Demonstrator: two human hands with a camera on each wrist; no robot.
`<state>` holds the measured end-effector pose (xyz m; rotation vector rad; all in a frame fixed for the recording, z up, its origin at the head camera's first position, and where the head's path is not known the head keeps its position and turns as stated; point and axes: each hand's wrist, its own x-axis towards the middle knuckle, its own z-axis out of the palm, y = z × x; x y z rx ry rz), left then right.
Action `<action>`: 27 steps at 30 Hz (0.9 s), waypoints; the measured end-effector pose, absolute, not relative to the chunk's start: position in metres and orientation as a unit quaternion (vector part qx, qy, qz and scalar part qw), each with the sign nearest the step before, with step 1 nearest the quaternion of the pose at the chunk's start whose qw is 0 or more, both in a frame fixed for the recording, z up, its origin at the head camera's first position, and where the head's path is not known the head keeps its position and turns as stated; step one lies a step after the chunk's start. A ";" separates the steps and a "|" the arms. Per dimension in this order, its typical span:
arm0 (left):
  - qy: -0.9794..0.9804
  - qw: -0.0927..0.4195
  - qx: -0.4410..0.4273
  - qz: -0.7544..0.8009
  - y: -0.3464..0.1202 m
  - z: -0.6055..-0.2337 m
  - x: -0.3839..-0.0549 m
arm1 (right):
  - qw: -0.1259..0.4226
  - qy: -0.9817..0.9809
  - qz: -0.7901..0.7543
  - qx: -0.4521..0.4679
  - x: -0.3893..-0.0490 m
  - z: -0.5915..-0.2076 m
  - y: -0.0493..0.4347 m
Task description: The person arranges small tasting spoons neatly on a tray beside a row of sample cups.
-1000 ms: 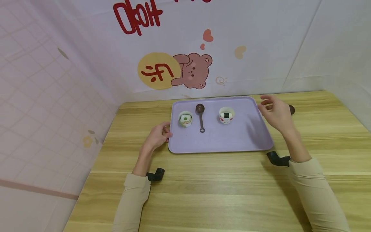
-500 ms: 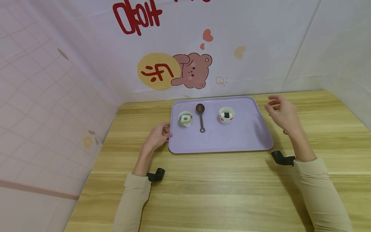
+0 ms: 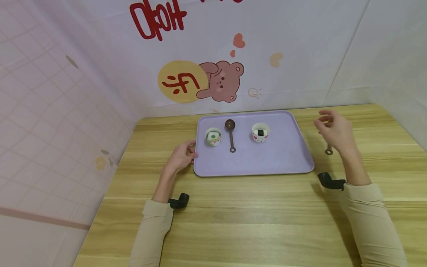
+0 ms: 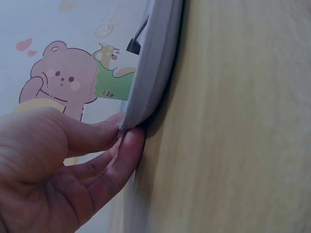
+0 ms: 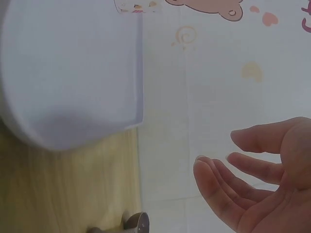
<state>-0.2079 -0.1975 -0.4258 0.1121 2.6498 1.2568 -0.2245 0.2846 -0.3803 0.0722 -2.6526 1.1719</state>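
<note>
My left hand (image 3: pixel 180 157) is at the left edge of a lavender tray (image 3: pixel 267 159). In the left wrist view, its thumb and a finger pinch the tray's rim (image 4: pixel 150 73). My right hand (image 3: pixel 337 131) hovers to the right of the tray, fingers loosely bent and holding nothing. Below it a brown scoop (image 3: pixel 329 151) lies on the table, mostly hidden in the head view; its bowl (image 5: pixel 137 223) shows in the right wrist view. On the tray are a brown measuring scoop (image 3: pixel 231 139) and two patterned cups, one with a green-dotted white piece (image 3: pixel 213 136), the other with a black-banded white piece (image 3: pixel 260 132).
A wood-grain table (image 3: pixel 247 222) extends in front of the tray and to both sides. Behind it hangs a white printed backdrop (image 3: pixel 293 85) with a bear. Black wrist mounts (image 3: pixel 180 201) jut from both sleeves.
My right hand has moved right, away from the tray's right edge and over the loose scoop; its bowl is now covered and its handle end shows. My left hand stays at the rim.
</note>
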 end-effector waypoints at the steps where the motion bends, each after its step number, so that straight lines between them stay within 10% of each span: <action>1: 0.898 0.104 0.036 0.426 -0.197 -0.426 -0.208 | 0.121 -0.907 0.403 0.023 -0.224 -0.381 0.286; 27: 0.891 0.102 0.042 0.441 -0.198 -0.427 -0.208 | 0.062 -0.900 0.428 -0.048 -0.221 -0.388 0.325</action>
